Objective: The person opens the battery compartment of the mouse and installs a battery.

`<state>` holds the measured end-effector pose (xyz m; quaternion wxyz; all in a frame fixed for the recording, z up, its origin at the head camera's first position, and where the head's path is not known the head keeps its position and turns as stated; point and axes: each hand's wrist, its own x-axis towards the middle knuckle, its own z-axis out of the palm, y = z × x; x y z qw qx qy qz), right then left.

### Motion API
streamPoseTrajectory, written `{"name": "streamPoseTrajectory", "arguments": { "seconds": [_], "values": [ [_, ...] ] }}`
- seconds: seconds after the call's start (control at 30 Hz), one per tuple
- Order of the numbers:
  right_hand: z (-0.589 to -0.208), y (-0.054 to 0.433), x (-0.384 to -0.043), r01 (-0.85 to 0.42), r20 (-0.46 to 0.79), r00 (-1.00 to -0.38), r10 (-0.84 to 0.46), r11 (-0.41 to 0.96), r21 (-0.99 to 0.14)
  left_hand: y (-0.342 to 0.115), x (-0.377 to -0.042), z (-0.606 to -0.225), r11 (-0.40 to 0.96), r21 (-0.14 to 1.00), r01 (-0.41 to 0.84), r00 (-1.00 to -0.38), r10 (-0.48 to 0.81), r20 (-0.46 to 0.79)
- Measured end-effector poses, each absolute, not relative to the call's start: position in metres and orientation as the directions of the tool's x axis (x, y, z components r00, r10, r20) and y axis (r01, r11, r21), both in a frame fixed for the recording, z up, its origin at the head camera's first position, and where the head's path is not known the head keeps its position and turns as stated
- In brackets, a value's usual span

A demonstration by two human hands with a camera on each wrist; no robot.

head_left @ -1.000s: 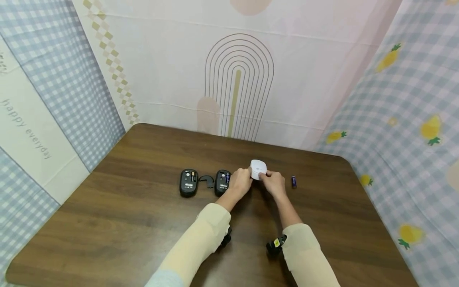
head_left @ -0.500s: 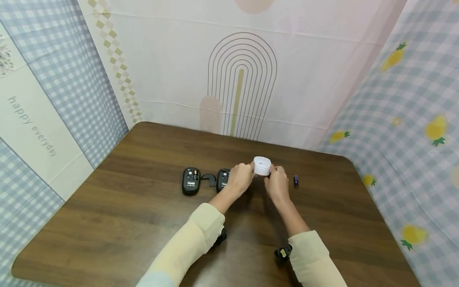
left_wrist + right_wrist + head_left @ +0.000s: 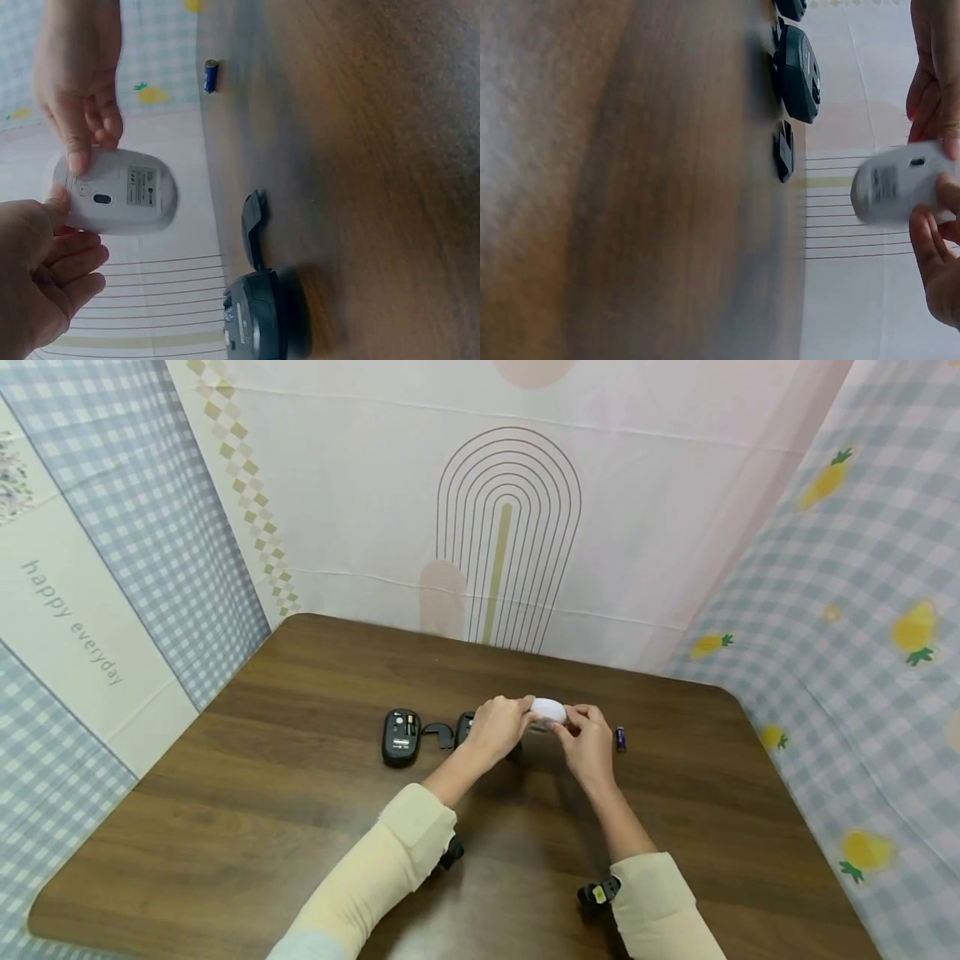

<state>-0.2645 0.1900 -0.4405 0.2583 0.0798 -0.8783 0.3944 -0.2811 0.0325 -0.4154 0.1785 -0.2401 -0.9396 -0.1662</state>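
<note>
One white mouse (image 3: 549, 709) has been tilted, pinched by left grip (image 3: 497, 727) and right grip (image 3: 591, 747); two black mice (image 3: 401, 739) and two covers (image 3: 446, 737) are seen left, one battery (image 3: 621, 739) right.

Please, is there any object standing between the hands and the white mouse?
Nothing visible stands in the way: the left hand and right hand both hold the white mouse directly. The blue battery lies apart on the table, beyond the right hand's outer side.
</note>
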Motion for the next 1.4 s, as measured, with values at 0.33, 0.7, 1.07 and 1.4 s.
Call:
{"name": "streamPoseTrajectory", "arguments": {
  "seconds": [0.33,0.7,1.07,1.4],
  "values": [
    [-0.44,0.186,-0.257,-0.163,0.262,-0.952,0.161,0.458,-0.874,0.03,-0.28,-0.413,0.726,0.443,0.526,-0.841,0.366,0.398],
    [-0.432,0.183,-0.251,-0.119,0.226,-0.955,0.194,0.447,-0.886,0.024,-0.271,-0.416,0.507,0.745,0.434,-0.891,0.362,0.273],
    [-0.415,0.188,-0.244,-0.075,0.096,-0.994,0.05,0.313,-0.947,0.019,-0.267,-0.404,0.365,0.907,0.212,-0.955,0.276,0.112],
    [-0.406,0.197,-0.238,-0.103,0.052,-0.985,-0.164,0.318,-0.943,0.013,-0.26,-0.399,0.327,0.937,0.119,-0.963,0.27,0.028]
  ]
}}
